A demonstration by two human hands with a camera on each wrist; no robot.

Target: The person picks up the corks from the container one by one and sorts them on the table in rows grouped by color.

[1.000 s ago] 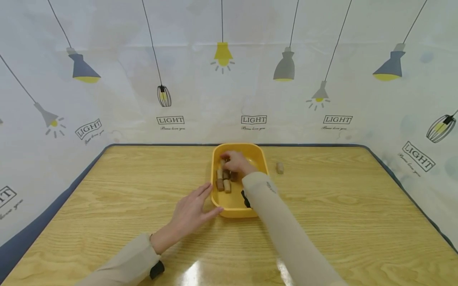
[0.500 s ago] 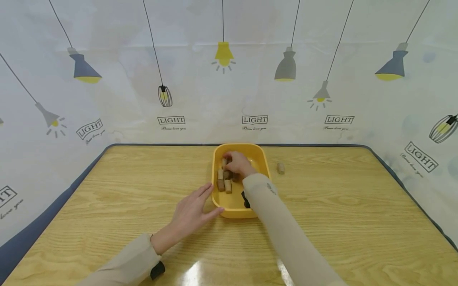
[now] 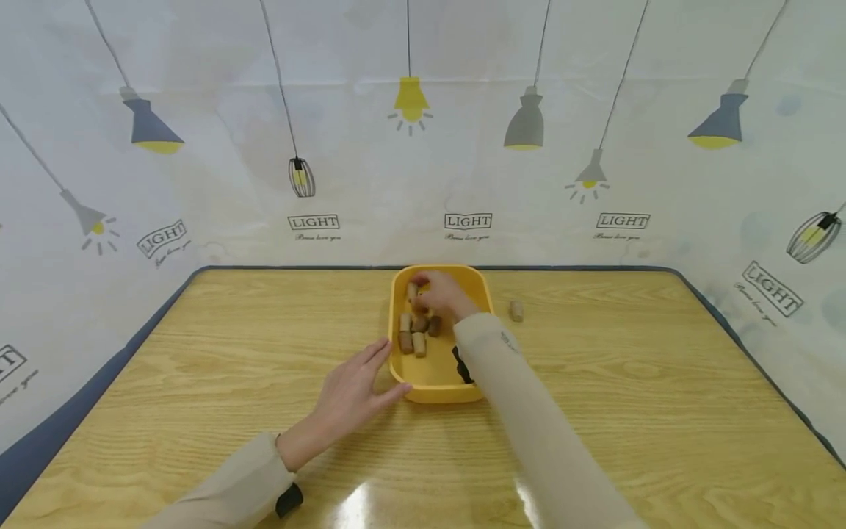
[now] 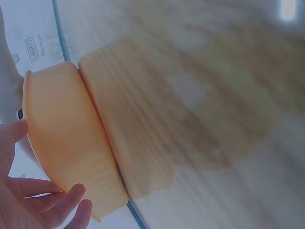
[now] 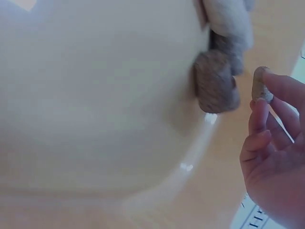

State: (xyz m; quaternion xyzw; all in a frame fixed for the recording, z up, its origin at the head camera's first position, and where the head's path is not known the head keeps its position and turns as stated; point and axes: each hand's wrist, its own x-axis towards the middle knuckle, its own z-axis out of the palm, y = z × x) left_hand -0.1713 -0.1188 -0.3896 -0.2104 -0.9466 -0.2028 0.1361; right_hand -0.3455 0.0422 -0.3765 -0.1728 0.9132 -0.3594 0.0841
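Against the near left corner of a yellow plastic bin [image 3: 443, 394], my left hand [image 3: 349, 389] rests with extended fingers and thumb touching its outside and rim. Inside the bin my right hand [image 3: 438, 292] pinches a light cork [image 5: 261, 86] between thumb and fingertips, at the far left. Just nearer lie several short corks, among them a pale cork [image 3: 419, 344] and a darker brown cork [image 3: 406, 343], bunched near the left wall. In the right wrist view a dark cork [image 5: 214, 82] shows close up. The right sleeve covers part of the bin's right side.
One more cork [image 3: 516, 311] lies on the wooden table [image 3: 264, 316], right of the bin. A white backdrop [image 3: 370, 147] printed with lamps stands behind and along both sides. A dark strap [image 3: 465, 365] shows beneath the right sleeve.
My right hand has shifted slightly toward the far end of the bin with the pinched cork, uncovering more of the corks behind it. The left hand stays at the corner.
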